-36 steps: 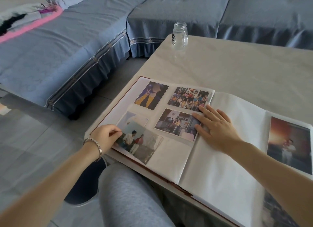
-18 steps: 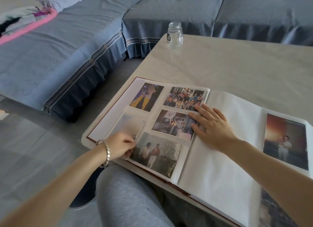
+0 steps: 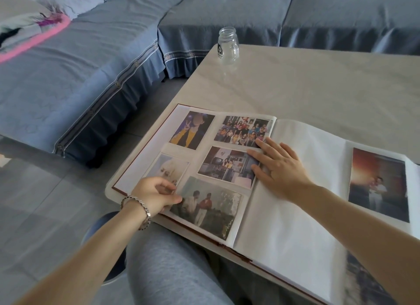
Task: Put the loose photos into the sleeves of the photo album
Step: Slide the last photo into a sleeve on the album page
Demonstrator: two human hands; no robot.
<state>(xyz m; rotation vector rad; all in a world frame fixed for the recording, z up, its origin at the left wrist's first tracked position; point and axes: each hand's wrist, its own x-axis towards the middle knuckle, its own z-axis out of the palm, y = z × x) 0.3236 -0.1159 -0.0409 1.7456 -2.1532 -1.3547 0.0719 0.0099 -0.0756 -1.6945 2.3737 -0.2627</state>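
Note:
The photo album (image 3: 295, 191) lies open on the table's near left corner. Its left page holds several photos in sleeves. My left hand (image 3: 155, 194) pinches the left edge of a photo of two people (image 3: 209, 208), which lies in the bottom right sleeve of that page under clear film. My right hand (image 3: 278, 168) lies flat with spread fingers near the album's spine, pressing on the middle right photo (image 3: 225, 166). A large photo with an orange sky (image 3: 378, 184) lies on the right page.
A clear glass jar (image 3: 228, 45) stands at the far left corner of the pale marble table (image 3: 318, 84). A blue sofa (image 3: 113, 54) wraps round behind and to the left. My grey-trousered knee (image 3: 172, 270) is under the table edge.
My left hand has pushed the two-people photo rightwards from the page's lower left into the bottom right sleeve, uncovering the pale photo beneath. The right hand stayed pressed by the spine.

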